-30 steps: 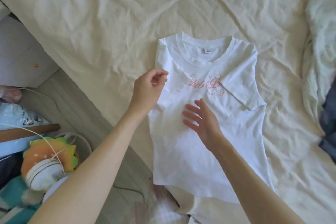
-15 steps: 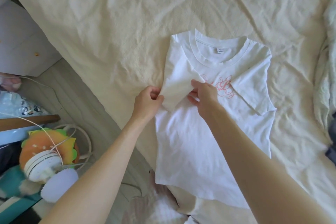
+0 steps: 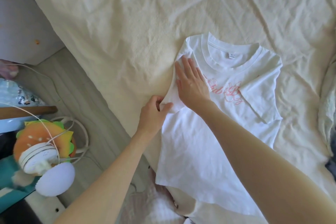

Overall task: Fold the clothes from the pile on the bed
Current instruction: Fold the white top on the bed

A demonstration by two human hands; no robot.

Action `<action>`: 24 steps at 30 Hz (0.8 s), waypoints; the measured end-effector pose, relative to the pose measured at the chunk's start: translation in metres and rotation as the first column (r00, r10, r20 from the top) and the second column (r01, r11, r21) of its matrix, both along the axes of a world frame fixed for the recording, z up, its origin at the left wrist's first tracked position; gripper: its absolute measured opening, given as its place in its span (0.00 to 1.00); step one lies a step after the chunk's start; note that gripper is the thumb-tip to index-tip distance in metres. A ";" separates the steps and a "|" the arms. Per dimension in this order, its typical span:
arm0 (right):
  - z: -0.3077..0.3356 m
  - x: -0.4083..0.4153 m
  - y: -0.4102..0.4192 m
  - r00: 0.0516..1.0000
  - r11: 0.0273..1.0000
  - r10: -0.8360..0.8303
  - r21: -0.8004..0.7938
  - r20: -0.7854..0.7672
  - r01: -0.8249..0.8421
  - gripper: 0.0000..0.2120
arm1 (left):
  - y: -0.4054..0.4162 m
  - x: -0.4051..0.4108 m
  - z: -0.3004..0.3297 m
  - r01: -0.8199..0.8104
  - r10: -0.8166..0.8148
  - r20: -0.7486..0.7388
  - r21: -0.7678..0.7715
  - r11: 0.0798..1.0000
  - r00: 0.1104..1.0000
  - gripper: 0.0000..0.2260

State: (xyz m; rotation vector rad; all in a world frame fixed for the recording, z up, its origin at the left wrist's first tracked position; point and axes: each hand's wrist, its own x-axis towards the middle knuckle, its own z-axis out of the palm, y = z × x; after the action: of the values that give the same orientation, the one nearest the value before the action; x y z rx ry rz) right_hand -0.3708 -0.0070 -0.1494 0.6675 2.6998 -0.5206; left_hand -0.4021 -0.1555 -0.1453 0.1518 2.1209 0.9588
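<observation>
A white T-shirt with pink script on the chest lies face up on the cream bed sheet, neck toward the far side. Both sleeves are folded inward over the front. My left hand pinches the lower corner of the folded left sleeve at the shirt's left edge. My right hand lies flat with straight fingers on that folded sleeve, pressing it down. The shirt's hem hangs over the near edge of the bed.
The bed's left edge runs diagonally; beside it on the floor lie a burger-shaped plush, a white round device with cables and a pale lilac pad. Pale green bedding is bunched at the right edge, with a dark garment below it.
The left sleeve has been folded inward. My right hand went from holding the sleeve's edge to lying flat on it, farther up. My left hand keeps its pinch at the sleeve's lower corner.
</observation>
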 end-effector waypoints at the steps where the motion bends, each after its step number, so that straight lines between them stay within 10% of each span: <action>1: -0.002 0.001 -0.002 1.000 1.000 -0.007 0.010 0.006 0.007 0.25 | -0.003 0.003 0.000 -0.008 0.008 0.004 0.000 1.000 1.000 0.09; 19: 0.027 0.234 -0.094 0.936 0.931 -0.350 -0.098 0.032 0.352 0.24 | -0.117 0.129 -0.016 0.117 -0.047 0.440 -0.132 0.984 0.897 0.05; 24: 0.033 0.318 -0.073 0.671 0.667 -0.741 -0.094 0.018 0.739 0.18 | -0.149 0.163 -0.002 0.056 0.032 0.425 -0.194 0.979 0.905 0.06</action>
State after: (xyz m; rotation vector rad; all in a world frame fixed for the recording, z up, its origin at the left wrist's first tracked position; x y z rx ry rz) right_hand -0.0531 -0.0803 -0.1164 1.7630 2.2856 -0.8298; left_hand -0.2391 -0.3049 -0.1478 -0.1384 1.7893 0.6866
